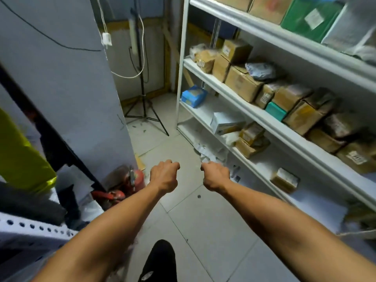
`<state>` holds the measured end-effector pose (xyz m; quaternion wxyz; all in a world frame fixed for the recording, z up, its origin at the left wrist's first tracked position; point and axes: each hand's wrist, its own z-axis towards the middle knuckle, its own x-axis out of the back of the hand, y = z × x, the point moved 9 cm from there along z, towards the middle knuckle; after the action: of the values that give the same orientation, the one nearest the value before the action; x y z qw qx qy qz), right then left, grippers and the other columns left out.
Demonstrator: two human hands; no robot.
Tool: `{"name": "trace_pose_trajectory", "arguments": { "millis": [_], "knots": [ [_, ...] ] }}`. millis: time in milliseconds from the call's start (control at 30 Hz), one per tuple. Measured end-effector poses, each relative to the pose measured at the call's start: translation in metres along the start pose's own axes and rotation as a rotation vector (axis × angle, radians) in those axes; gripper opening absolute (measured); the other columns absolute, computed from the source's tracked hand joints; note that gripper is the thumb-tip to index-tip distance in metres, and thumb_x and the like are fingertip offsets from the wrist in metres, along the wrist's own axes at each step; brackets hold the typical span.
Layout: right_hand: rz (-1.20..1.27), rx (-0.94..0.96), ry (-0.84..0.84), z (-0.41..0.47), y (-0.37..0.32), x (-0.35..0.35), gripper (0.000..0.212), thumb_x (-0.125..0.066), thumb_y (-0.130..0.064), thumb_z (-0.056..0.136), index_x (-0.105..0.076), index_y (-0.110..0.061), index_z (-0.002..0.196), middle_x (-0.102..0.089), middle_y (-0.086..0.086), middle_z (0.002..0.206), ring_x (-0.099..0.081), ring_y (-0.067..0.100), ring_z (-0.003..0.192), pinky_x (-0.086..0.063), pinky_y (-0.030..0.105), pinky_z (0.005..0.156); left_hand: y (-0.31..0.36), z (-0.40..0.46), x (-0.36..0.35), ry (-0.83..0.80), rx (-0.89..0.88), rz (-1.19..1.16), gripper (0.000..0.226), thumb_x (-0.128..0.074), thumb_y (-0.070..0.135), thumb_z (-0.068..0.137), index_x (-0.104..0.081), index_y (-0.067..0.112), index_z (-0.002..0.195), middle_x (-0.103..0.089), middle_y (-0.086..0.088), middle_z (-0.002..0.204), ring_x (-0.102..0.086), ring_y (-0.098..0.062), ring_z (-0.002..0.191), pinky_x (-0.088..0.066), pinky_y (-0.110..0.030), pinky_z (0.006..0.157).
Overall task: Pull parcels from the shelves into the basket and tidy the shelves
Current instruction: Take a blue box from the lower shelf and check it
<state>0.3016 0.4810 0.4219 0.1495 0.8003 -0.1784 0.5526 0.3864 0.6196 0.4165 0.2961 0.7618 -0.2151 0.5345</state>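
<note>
Pale floor tiles (203,226) fill the near ground of a narrow storeroom, with a dark trouser leg (160,259) at the bottom edge. Both bare forearms reach forward over the tiles. The left hand (164,176) and the right hand (216,176) hang side by side with fingers curled under into loose fists, and neither holds anything; no parcel is touching them.

To the right stands a white shelf unit (234,86). The closest parcel, a small tan box (284,180), lies on a low shelf, right of the right hand and apart from it. Farther along that shelf sit a white carton (225,123) and taped brown parcels (252,139), with a blue packet (193,96) at the far end. On the shelf above, brown cardboard boxes (242,82) stand in a crowded row with a teal box (275,111) and a grey bag (260,70) among them. On the top shelf a green parcel (309,19) shows.

Near left, a red fire extinguisher (134,180) leans by a grey partition (71,88). At the far end a black tripod stand (144,94) rises against the wall, white cable hanging beside it.
</note>
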Motion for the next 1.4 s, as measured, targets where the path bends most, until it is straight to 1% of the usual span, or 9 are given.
{"name": "trace_pose_trajectory", "arguments": {
  "millis": [267, 367, 567, 767, 867, 1000, 1200, 1300, 1400],
  "knots": [
    [0.055, -0.006, -0.035, 0.113, -0.01, 0.024, 0.048, -0.055, -0.007, 0.086, -0.058, -0.021, 0.132, -0.06, 0.007, 0.131, -0.059, 0.031, 0.119, -0.054, 0.041, 0.091, -0.054, 0.118, 0.019, -0.084, 0.001, 0.091, 0.05, -0.053, 0.007, 0.086, -0.058, 0.024, 0.133, -0.058, -0.004, 0.13, -0.059, -0.029, 0.116, -0.052, -0.041, 0.094],
    [0.094, -0.029, -0.032, 0.158, -0.007, 0.042, 0.048, -0.056, -0.007, 0.086, -0.057, -0.021, 0.132, -0.058, 0.007, 0.132, -0.057, 0.032, 0.121, -0.053, 0.044, 0.094, -0.063, 0.164, 0.037, -0.069, -0.023, 0.142, 0.047, -0.053, 0.009, 0.087, -0.058, 0.024, 0.131, -0.059, -0.003, 0.129, -0.06, -0.029, 0.115, -0.053, -0.038, 0.089],
    [0.104, -0.076, -0.054, 0.23, 0.005, 0.067, 0.045, -0.058, -0.014, 0.087, -0.059, -0.023, 0.131, -0.057, 0.008, 0.131, -0.058, 0.032, 0.118, -0.053, 0.043, 0.09, -0.067, 0.238, 0.062, -0.082, -0.059, 0.154, 0.049, -0.051, 0.007, 0.087, -0.055, 0.024, 0.133, -0.058, -0.003, 0.129, -0.06, -0.028, 0.114, -0.052, -0.036, 0.087],
    [0.145, -0.07, -0.047, 0.319, 0.027, 0.093, 0.032, -0.059, -0.017, 0.086, -0.062, -0.021, 0.117, -0.058, 0.008, 0.121, -0.061, 0.032, 0.109, -0.049, 0.039, 0.079, -0.064, 0.338, 0.09, -0.079, -0.094, 0.154, 0.046, -0.055, 0.009, 0.087, -0.057, 0.022, 0.131, -0.061, -0.004, 0.125, -0.061, -0.029, 0.11, -0.055, -0.037, 0.082],
    [0.155, -0.066, -0.069, 0.38, 0.045, 0.096, 0.037, -0.058, -0.019, 0.087, -0.062, -0.023, 0.123, -0.061, 0.006, 0.123, -0.061, 0.032, 0.112, -0.049, 0.038, 0.079, -0.065, 0.397, 0.092, -0.102, -0.072, 0.108, 0.047, -0.056, 0.008, 0.086, -0.057, 0.022, 0.131, -0.06, -0.005, 0.126, -0.06, -0.03, 0.114, -0.055, -0.039, 0.085],
    [0.225, -0.087, -0.131, 0.474, 0.071, 0.084, 0.046, -0.06, -0.024, 0.088, -0.058, -0.027, 0.134, -0.059, 0.005, 0.133, -0.06, 0.031, 0.119, -0.051, 0.042, 0.091, -0.076, 0.491, 0.082, -0.12, 0.036, -0.035, 0.052, -0.058, 0.008, 0.088, -0.055, 0.023, 0.138, -0.058, -0.005, 0.135, -0.055, -0.029, 0.123, -0.053, -0.044, 0.096],
    [0.216, -0.082, -0.214, 0.625, 0.104, 0.049, 0.045, -0.059, -0.025, 0.091, -0.057, -0.026, 0.136, -0.057, 0.007, 0.135, -0.057, 0.032, 0.121, -0.049, 0.041, 0.092, -0.099, 0.637, 0.048, -0.123, 0.155, -0.114, 0.049, -0.06, 0.008, 0.088, -0.056, 0.023, 0.135, -0.057, -0.006, 0.133, -0.057, -0.029, 0.119, -0.051, -0.04, 0.093],
    [0.213, -0.107, -0.281, 0.685, 0.118, 0.015, 0.052, -0.061, -0.033, 0.093, -0.051, -0.028, 0.143, -0.053, 0.006, 0.139, -0.056, 0.03, 0.124, -0.048, 0.039, 0.094, -0.111, 0.695, 0.013, -0.162, 0.187, -0.122, 0.049, -0.06, 0.009, 0.086, -0.058, 0.023, 0.133, -0.057, -0.006, 0.13, -0.057, -0.028, 0.118, -0.049, -0.039, 0.094],
    [0.285, -0.159, -0.3, 0.745, 0.131, -0.019, 0.058, -0.062, -0.031, 0.092, -0.046, -0.026, 0.147, -0.052, 0.005, 0.143, -0.055, 0.029, 0.126, -0.048, 0.038, 0.095, -0.125, 0.75, -0.023, -0.19, 0.217, -0.178, 0.053, -0.06, 0.006, 0.086, -0.058, 0.026, 0.135, -0.055, -0.004, 0.133, -0.055, -0.028, 0.121, -0.049, -0.037, 0.093]
  ]
}}
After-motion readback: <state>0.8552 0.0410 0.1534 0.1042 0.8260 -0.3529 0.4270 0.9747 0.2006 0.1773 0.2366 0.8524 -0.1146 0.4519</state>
